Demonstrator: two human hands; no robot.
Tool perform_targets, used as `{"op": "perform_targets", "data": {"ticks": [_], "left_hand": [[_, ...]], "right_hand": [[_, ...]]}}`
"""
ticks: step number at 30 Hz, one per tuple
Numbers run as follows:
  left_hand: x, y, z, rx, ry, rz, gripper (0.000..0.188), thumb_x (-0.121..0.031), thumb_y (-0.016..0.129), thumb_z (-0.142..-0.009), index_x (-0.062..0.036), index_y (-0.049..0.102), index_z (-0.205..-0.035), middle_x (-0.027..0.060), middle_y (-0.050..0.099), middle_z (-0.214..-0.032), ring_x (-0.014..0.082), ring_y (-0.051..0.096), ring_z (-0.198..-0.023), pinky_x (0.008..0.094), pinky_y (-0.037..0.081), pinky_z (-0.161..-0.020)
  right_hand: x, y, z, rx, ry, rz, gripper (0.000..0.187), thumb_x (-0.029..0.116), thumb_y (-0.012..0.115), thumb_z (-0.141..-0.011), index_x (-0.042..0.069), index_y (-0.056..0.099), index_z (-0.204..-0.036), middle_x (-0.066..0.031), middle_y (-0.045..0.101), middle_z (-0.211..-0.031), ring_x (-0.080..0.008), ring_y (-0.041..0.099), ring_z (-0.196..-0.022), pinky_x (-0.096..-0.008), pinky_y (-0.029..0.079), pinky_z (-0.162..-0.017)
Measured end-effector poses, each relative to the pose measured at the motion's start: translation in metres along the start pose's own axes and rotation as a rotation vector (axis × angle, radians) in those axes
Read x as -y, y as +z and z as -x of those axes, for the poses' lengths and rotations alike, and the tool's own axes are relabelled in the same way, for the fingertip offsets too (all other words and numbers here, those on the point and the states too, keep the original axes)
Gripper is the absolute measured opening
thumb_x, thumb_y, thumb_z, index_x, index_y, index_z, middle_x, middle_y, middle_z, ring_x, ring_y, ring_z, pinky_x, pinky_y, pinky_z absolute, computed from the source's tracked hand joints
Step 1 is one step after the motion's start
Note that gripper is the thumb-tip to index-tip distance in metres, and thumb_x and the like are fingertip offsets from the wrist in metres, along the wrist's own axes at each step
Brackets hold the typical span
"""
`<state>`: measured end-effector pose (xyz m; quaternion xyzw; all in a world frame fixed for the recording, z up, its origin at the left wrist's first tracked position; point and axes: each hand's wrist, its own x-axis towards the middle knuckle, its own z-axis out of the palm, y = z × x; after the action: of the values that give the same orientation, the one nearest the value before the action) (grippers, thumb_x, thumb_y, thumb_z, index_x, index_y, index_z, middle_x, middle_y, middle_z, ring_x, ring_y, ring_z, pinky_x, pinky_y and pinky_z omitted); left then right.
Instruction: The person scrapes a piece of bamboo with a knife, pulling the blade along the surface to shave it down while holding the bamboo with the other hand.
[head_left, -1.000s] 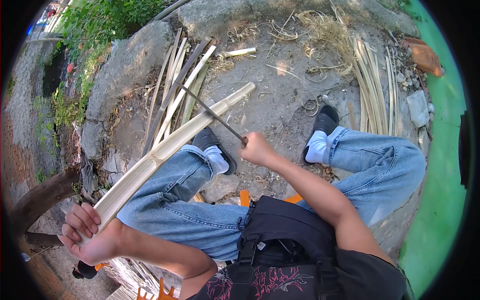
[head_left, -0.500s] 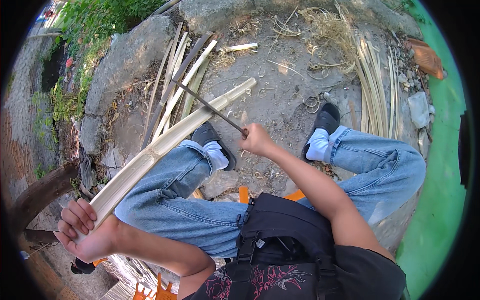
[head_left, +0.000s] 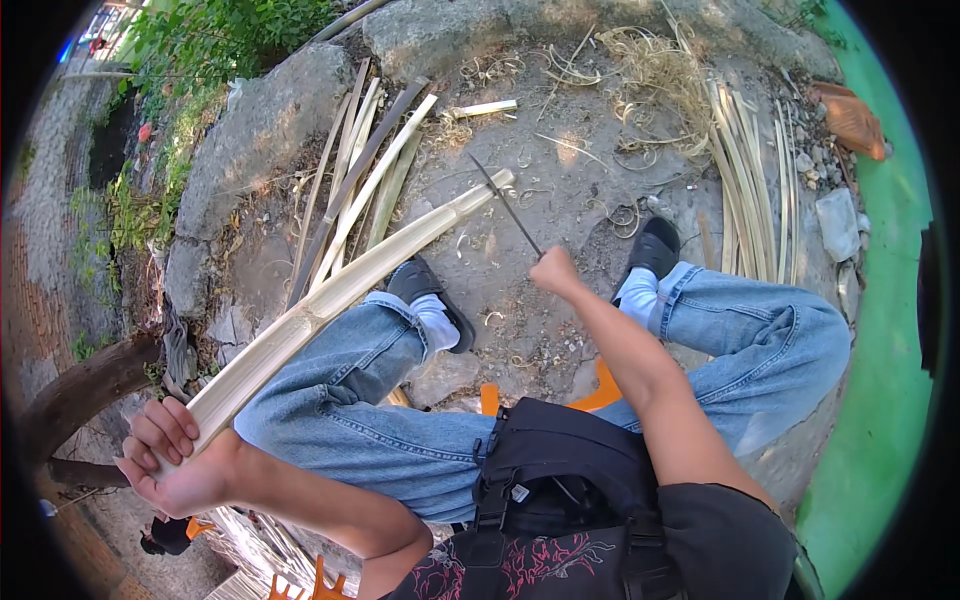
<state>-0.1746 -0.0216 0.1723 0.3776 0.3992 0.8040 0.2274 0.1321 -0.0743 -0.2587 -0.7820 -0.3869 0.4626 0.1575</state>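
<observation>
My left hand (head_left: 172,462) is closed around the near end of a long, pale split bamboo strip (head_left: 262,362). The strip slants up and away to the right, over my left thigh, with node ridges across it. In my right hand (head_left: 556,272) is the handle of a thin, dark-bladed knife (head_left: 512,213). Its blade crosses the strip close to the far end; whether it touches is hard to tell. The fist hides most of the handle.
More bamboo strips (head_left: 345,200) lie beyond my left foot, another bundle (head_left: 742,180) beyond my right. Curly shavings (head_left: 660,85) heap at the back. A stone ledge (head_left: 260,125) borders the left; green sheeting (head_left: 860,350) runs along the right. An orange seat edge (head_left: 597,388) shows between my legs.
My right hand has moved away and to the right, carrying the knife from the middle of the bamboo strip toward its far end. My left hand keeps its hold, nearly still.
</observation>
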Motion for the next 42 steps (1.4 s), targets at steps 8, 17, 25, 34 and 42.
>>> {"op": "perform_targets", "data": {"ticks": [8, 17, 25, 34, 42], "left_hand": [[-0.006, -0.003, -0.004, -0.055, 0.037, -0.064, 0.029, -0.021, 0.040, -0.087, -0.0154, 0.025, -0.063, -0.0005, 0.022, -0.053, 0.0091, 0.019, -0.044, 0.0231, 0.017, -0.041], [-0.006, 0.002, -0.005, -0.095, 0.064, -0.104, 0.030, -0.021, 0.041, -0.087, -0.0157, 0.025, -0.062, -0.0002, 0.022, -0.053, 0.0089, 0.019, -0.044, 0.0229, 0.017, -0.040], [-0.007, 0.003, -0.004, -0.091, 0.024, -0.122, 0.030, -0.020, 0.041, -0.087, -0.0155, 0.025, -0.062, 0.0000, 0.022, -0.053, 0.0094, 0.020, -0.045, 0.0232, 0.017, -0.040], [0.008, 0.003, -0.015, -0.126, 0.012, -0.127, 0.030, -0.020, 0.039, -0.088, -0.0150, 0.027, -0.061, 0.0001, 0.022, -0.052, 0.0096, 0.019, -0.045, 0.0235, 0.017, -0.040], [0.012, -0.013, -0.024, -0.136, 0.012, -0.136, 0.030, -0.021, 0.038, -0.088, -0.0145, 0.026, -0.061, 0.0003, 0.022, -0.052, 0.0096, 0.020, -0.044, 0.0239, 0.017, -0.040]], "right_hand": [[0.073, -0.002, 0.037, 0.238, -0.325, 0.001, 0.018, 0.010, 0.060, -0.063, -0.006, 0.062, -0.070, -0.0260, 0.062, -0.072, -0.0381, 0.063, -0.069, -0.0415, 0.048, -0.064], [0.080, 0.003, 0.045, 0.202, -0.388, 0.028, 0.022, 0.013, 0.061, -0.063, -0.008, 0.060, -0.067, -0.0267, 0.062, -0.071, -0.0370, 0.062, -0.065, -0.0430, 0.047, -0.059], [0.026, 0.004, 0.003, 0.057, -0.119, 0.069, 0.021, 0.014, 0.061, -0.062, -0.007, 0.060, -0.066, -0.0269, 0.060, -0.066, -0.0375, 0.063, -0.066, -0.0424, 0.048, -0.060], [0.005, -0.017, -0.031, 0.082, -0.016, 0.112, 0.016, 0.015, 0.060, -0.063, 0.001, 0.063, -0.070, -0.0226, 0.060, -0.066, -0.0395, 0.060, -0.065, -0.0425, 0.047, -0.062], [-0.008, -0.019, -0.034, 0.133, 0.061, 0.109, 0.020, 0.013, 0.061, -0.064, -0.005, 0.064, -0.074, -0.0243, 0.064, -0.073, -0.0384, 0.064, -0.076, -0.0420, 0.050, -0.070]]}}
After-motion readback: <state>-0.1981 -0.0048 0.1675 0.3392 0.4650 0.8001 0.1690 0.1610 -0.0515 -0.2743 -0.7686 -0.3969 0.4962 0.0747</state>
